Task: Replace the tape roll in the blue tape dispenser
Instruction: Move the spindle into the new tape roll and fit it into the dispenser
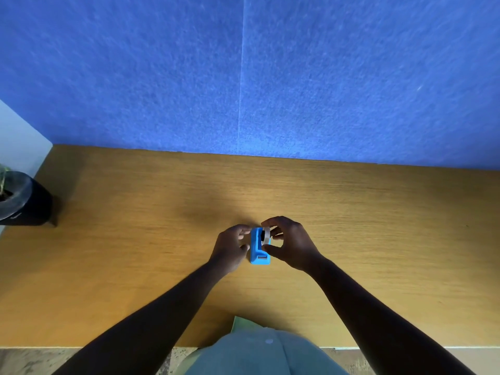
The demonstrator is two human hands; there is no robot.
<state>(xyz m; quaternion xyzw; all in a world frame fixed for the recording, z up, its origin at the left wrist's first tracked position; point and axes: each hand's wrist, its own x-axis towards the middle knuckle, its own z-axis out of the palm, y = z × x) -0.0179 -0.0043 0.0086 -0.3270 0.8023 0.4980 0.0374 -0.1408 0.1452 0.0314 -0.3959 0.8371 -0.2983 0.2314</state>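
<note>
Bare forearms without sleeves, and a pale grey-green buttoned shirt point(267, 353) on the torso.

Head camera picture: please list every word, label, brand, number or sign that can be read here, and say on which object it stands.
None can be read.
Black pot: a faint pale mark near its lower edge, too small and blurred to read.
Blue tape dispenser, tape roll: no lettering visible.
Wooden desk, blue wall panel: no text.

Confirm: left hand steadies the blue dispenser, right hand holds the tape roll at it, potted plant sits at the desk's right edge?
Not quite. The potted plant sits at the desk's left edge, per the head view. The rest holds: left hand steadies the blue dispenser, right hand holds the tape roll at it.
</note>
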